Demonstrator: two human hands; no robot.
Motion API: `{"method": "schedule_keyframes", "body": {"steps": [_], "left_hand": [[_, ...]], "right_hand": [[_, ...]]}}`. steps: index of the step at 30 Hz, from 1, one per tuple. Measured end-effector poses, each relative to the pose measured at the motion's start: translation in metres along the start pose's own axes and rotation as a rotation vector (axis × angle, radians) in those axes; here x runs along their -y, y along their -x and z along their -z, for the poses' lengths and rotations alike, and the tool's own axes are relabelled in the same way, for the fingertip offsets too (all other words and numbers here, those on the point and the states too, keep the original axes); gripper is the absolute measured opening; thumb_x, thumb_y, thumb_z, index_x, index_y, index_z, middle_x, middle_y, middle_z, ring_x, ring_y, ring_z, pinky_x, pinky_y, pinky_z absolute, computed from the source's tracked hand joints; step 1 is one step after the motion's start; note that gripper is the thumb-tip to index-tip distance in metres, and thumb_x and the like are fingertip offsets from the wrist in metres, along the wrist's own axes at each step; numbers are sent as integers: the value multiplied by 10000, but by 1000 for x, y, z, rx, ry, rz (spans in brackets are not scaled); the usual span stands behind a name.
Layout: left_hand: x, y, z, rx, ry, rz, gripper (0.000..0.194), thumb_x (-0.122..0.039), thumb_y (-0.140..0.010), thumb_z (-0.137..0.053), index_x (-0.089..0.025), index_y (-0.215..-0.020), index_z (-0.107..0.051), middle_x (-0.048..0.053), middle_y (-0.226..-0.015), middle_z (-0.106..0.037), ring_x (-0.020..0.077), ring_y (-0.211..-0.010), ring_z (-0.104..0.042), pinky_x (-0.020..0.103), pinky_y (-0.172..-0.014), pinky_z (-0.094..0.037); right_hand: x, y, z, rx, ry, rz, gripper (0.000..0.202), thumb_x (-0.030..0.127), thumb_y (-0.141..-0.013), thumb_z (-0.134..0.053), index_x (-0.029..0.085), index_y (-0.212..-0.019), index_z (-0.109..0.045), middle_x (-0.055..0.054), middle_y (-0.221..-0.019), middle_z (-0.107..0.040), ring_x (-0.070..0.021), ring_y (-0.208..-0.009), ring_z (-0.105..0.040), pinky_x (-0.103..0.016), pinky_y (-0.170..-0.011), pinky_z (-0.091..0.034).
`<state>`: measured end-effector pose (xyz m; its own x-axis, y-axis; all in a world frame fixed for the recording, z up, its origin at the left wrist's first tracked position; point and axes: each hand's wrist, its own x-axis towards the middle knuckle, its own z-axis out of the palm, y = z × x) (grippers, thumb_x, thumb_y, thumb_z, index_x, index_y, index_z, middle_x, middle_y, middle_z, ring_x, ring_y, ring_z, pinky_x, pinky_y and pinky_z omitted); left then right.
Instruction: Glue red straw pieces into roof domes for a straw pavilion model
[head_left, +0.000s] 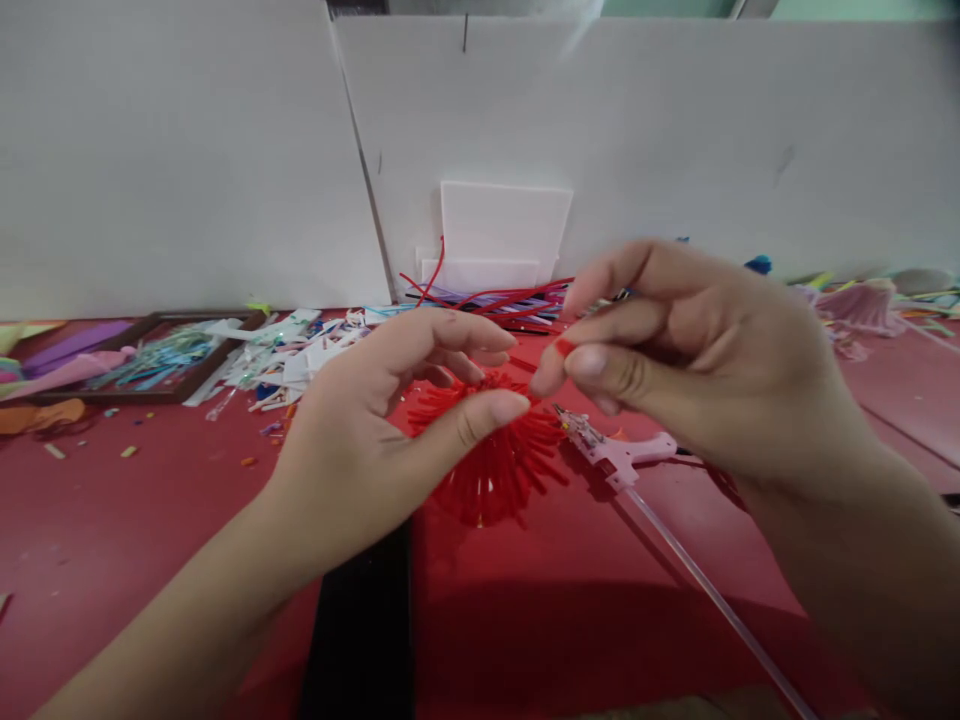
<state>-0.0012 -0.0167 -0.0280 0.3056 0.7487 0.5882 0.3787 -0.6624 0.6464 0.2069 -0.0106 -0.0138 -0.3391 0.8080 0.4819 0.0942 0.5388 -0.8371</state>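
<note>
My right hand pinches a small red piece between thumb and fingers; most of it is covered, so its kind is unclear. To its left, my left hand is held with thumb and fingers apart and nothing between them. Below both hands a round, spiky cluster of red strips sits on the red tabletop, its upper part partly hidden by my left hand. Beside the cluster, under my right hand, lies a pink glue gun with a clear glue stick sticking out of its back.
Red and purple strips lie at the back near white boards. A brown frame with blue scraps and a heap of offcuts are at left. Pink material lies back right. A black strip runs along the front.
</note>
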Motion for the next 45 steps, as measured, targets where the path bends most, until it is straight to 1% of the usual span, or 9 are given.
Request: {"method": "schedule_keyframes", "body": {"steps": [3,5,10,15,19,24,30,38,45], "left_hand": [[-8,3,-1,31,-42,-78,164,-265,-808,-728,-264,-966,-687,-25,-885,-719,133,-765,-662,262,-730,-550],[-12,2,-2,37,-105,-124,53,-212,-812,-717,-254,-837,-694,-56,-778,-719,105,-704,-653,229,-707,-532],[-16,0,-2,106,-176,-157,152,-118,-826,-663,-234,-729,-678,-84,-665,-700,79,-650,-647,187,-678,-508],[-11,1,0,54,-286,-200,103,-128,-854,-623,-219,-855,-671,-44,-797,-704,93,-740,-647,198,-729,-514],[-8,4,0,15,-144,-76,111,-179,-874,-601,-249,-954,-633,-20,-872,-680,127,-758,-638,249,-691,-526],[-7,6,1,82,5,-19,112,-236,-867,-640,-269,-971,-613,-15,-865,-654,127,-718,-621,255,-645,-526],[-3,3,5,181,32,-66,108,-174,-864,-619,-261,-922,-593,-8,-851,-649,140,-726,-616,273,-650,-513],[-3,-1,10,388,-77,-187,204,-72,-842,-571,-275,-859,-569,-36,-771,-652,153,-750,-595,299,-733,-468],[0,-2,14,393,-87,-211,209,-75,-815,-566,-282,-829,-590,-22,-746,-669,177,-747,-589,329,-780,-472]], "right_hand": [[10,7,-7,144,-2,-146,136,140,-836,-634,221,-810,-528,74,-614,-657,-60,-522,-576,-163,-449,-417],[10,9,-9,205,5,-215,137,147,-843,-622,221,-820,-510,79,-582,-638,-58,-495,-557,-162,-428,-397],[8,12,-7,285,-1,-295,108,158,-860,-583,228,-922,-528,55,-682,-680,-71,-509,-584,-178,-433,-432],[8,13,-7,151,33,-226,212,191,-809,-692,238,-1003,-622,20,-870,-730,-97,-665,-671,-195,-562,-543],[4,13,-11,-20,-38,-24,161,156,-764,-749,262,-881,-715,44,-843,-737,-107,-749,-695,-210,-661,-585],[3,15,-13,-88,139,94,97,190,-734,-782,276,-765,-748,29,-759,-738,-141,-677,-682,-260,-570,-572],[-1,19,-7,102,158,172,87,160,-733,-774,233,-766,-741,5,-733,-729,-130,-684,-675,-249,-600,-551],[-13,26,3,273,-50,116,121,99,-747,-755,209,-789,-727,-12,-760,-731,-112,-689,-668,-227,-628,-549],[-14,21,18,448,-1,221,169,194,-823,-707,215,-985,-745,-44,-778,-733,-134,-716,-676,-258,-653,-563]]}}
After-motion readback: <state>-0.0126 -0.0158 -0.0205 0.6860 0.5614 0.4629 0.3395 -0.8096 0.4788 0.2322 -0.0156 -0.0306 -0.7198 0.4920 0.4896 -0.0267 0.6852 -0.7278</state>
